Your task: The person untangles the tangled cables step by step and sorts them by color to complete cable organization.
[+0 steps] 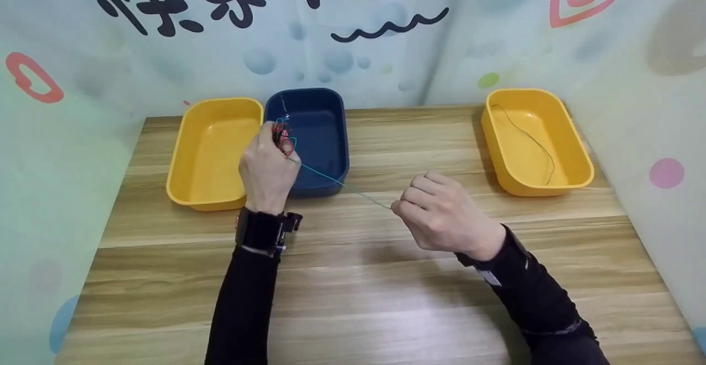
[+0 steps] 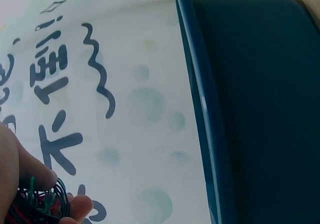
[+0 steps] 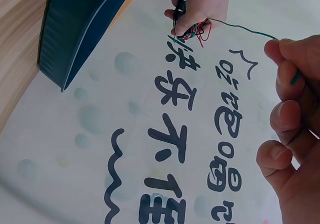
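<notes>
1. Nearest, behind both hands: black sleeves [image 1: 242, 304] along both forearms, above the wood-grain table [image 1: 380, 304].
2. Next, the right hand [image 1: 441, 210], well apart from the other, with thumb and forefinger pinching a green wire [image 1: 345, 184]; a short green end poking out below the pinch in the right wrist view.
3. Between the hands: the same wire, stretched in a nearly straight line.
4. Farther forward, the left hand [image 1: 270, 169], clamped round a tangled wire bundle [image 1: 283, 138] of red, black and green strands.
5. Just right of the left hand, a dark blue bin [image 1: 325, 153]; just left, a yellow bin [image 1: 207, 155].
6. Beyond the right hand, to its right, another yellow bin [image 1: 510, 153], with a thin dark strand [image 1: 536, 142] inside.
7. Farthest, beyond both hands, a pale backdrop [image 1: 386, 73] with black lettering.
</notes>
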Demonstrator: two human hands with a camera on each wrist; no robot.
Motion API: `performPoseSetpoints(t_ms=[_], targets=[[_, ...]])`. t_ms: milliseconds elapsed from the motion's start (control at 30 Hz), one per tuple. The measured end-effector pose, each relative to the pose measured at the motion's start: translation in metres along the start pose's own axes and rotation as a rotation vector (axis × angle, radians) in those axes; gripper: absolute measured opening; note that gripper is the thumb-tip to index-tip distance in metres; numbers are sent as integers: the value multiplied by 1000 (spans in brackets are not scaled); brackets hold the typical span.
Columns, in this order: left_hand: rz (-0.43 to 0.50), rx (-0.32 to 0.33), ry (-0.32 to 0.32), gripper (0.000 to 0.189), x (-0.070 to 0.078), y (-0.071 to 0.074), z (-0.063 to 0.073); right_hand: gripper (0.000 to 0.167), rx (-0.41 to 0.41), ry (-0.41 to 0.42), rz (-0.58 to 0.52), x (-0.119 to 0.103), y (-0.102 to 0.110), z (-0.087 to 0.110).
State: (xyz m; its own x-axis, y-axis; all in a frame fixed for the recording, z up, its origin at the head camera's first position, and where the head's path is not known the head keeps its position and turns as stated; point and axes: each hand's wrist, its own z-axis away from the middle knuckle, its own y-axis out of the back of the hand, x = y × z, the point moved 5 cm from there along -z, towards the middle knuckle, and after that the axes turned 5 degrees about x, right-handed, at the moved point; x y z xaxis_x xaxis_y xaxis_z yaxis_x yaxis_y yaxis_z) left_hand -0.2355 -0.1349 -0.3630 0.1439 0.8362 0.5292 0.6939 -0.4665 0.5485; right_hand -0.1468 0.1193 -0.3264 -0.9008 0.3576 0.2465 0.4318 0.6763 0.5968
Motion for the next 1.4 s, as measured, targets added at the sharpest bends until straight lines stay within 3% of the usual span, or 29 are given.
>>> performPoseSetpoints(t_ms=[533, 700, 800, 967, 1133, 1267, 1400], targets=[[-18, -1, 44, 43, -3, -1, -3, 15, -37, 55, 22, -5, -1, -2], [19, 14, 33, 42, -3, -1, -4, 15, -37, 56, 18, -5, -1, -3], [91, -9, 23, 38, -4, -2, -4, 16, -14, 14, 16, -2, 1, -3], [245, -185, 79, 41, -3, -10, -4, 15, 47, -128, 3, 10, 9, -2], [414, -473, 243, 67, -2, -17, -3, 7, 56, -240, -2, 20, 12, 1], [743, -672, 389, 86, 0, -22, 2, 7, 73, -310, -9, 25, 13, 4], [1160, -765, 480, 93, 4, -21, 5, 8, 85, -343, -11, 28, 13, 5]])
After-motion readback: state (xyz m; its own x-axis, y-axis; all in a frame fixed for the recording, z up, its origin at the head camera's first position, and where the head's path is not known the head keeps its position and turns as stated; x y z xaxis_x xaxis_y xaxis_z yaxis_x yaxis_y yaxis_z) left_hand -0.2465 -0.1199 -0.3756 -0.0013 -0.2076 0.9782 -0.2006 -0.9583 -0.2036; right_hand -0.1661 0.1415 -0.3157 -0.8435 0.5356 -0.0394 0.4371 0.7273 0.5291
